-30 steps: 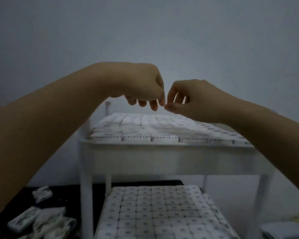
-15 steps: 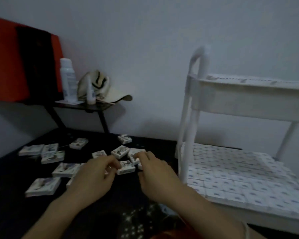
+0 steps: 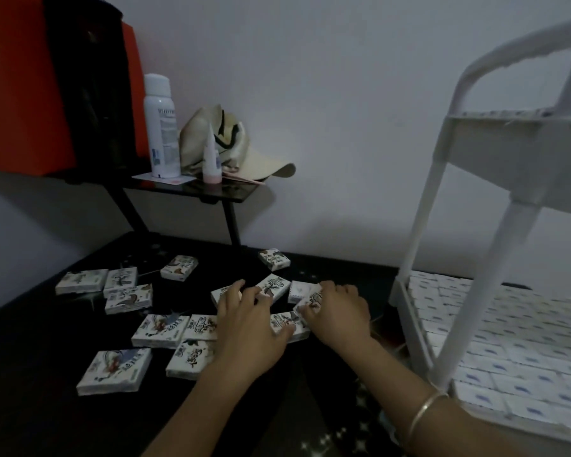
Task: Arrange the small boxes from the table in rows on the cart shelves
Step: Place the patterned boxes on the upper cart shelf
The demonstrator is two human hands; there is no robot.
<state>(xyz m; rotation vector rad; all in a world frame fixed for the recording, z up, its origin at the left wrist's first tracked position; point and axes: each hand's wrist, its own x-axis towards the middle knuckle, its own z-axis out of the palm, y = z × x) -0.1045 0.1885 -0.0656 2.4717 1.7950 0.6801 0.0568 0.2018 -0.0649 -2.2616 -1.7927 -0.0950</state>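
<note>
Nearest, on the black bench [image 3: 40, 417], lies a flat small box [image 3: 114, 371] with printed white faces. It looks like light, stiff card, probably easy to dent at a corner and likely to slide on the glossy top. More small boxes [image 3: 129, 298] lie scattered flat beyond it, some touching or overlapping. Among them the 2 hands work side by side. The left hand [image 3: 248, 328] lies spread, its fingers fairly straight on 2 or 3 boxes and its thumb against the edge of another, so it presses rather than grips. The right hand [image 3: 340, 311], with a bangle [image 3: 426, 410] on the wrist, curls its fingers round a tilted box [image 3: 310, 300]. The best hold is probably a pinch across the 2 short edges, with a few boxes stacked face to face. To the right the white cart [image 3: 419, 225] stands close, its lower shelf [image 3: 406, 311] already tiled in tight rows. Farther back, a spray can [image 3: 160, 127] and a cap [image 3: 234, 146] sit on a side shelf [image 3: 231, 192].
</note>
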